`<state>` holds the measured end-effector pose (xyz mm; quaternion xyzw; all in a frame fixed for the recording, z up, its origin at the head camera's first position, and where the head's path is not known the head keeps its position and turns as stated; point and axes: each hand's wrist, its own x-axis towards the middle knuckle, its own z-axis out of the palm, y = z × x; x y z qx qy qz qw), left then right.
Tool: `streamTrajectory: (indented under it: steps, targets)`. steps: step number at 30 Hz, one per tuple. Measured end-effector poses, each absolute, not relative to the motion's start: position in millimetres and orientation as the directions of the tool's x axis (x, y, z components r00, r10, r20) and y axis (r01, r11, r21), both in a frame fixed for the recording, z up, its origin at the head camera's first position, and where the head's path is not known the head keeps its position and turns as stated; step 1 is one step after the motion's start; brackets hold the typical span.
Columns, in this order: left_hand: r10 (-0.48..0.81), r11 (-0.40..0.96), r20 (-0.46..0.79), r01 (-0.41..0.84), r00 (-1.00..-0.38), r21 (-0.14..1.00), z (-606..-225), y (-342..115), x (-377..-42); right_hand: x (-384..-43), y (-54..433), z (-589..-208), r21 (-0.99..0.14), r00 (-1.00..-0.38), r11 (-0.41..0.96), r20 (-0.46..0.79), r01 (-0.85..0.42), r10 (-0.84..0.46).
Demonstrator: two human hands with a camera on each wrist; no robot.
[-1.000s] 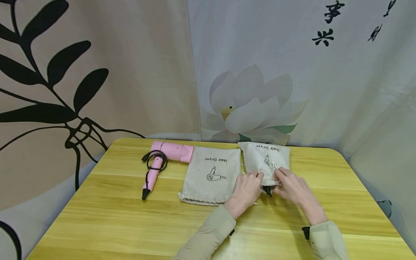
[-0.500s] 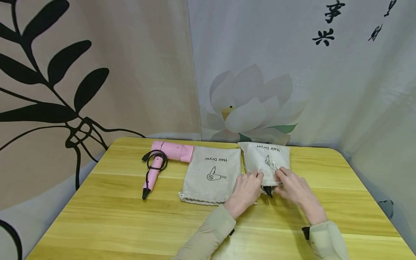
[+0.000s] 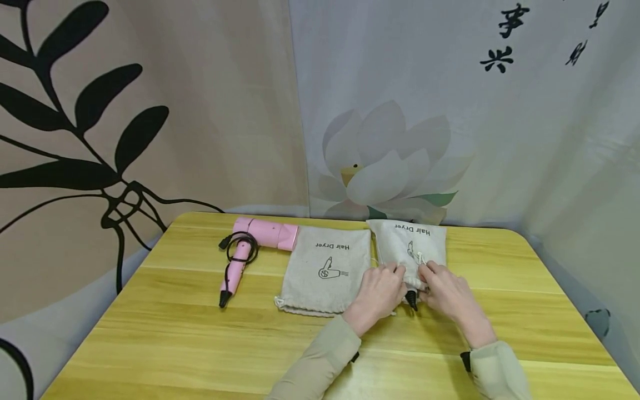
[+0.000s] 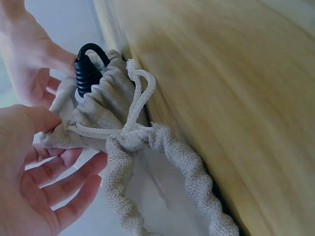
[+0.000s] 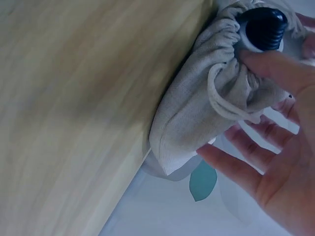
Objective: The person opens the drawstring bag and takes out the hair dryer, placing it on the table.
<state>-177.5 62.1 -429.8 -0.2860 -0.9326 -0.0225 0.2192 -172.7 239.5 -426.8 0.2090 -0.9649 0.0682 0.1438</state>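
A grey drawstring bag printed "Hair Dryer" (image 3: 400, 244) lies bulging at the table's back right. From its gathered mouth pokes a ribbed black cord end (image 3: 411, 300), seen closer in the left wrist view as a black cord end (image 4: 87, 76) with its cord looped over. My left hand (image 3: 378, 294) pinches the mouth's left edge between thumb and fingers. On the opposite edge my right hand (image 3: 450, 294) grips the cloth, its thumb beside the black end in the right wrist view. White drawstring loops (image 5: 219, 96) hang at both sides of the mouth. What fills the bag is hidden.
A second drawstring bag (image 3: 327, 272) lies flat just left of my hands, its mouth toward me. Farther left rests a pink hair dryer (image 3: 270, 233) with a coiled black cord (image 3: 255, 253) on its handle. A printed curtain (image 3: 240, 111) hangs behind the table (image 3: 200, 355).
My right hand has shifted slightly left, toward my left hand. The bag's mouth has drawn narrower, and more of the black cord end shows beyond it. The left hand stays nearly still.
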Motion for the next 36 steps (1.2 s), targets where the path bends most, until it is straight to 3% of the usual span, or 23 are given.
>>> streamTrajectory:
  steps: [12, 36]
  targets:
    - [0.513, 0.848, 0.356, 0.524, -0.781, -0.072, -429, 62, -179, -172, 244, -422, -0.117, -0.897, 0.918, 0.290, -0.379, -0.334]
    - [0.508, 0.850, 0.374, 0.523, -0.776, -0.068, -432, 60, -182, -170, 249, -415, -0.171, -0.917, 0.923, 0.271, -0.344, -0.291]
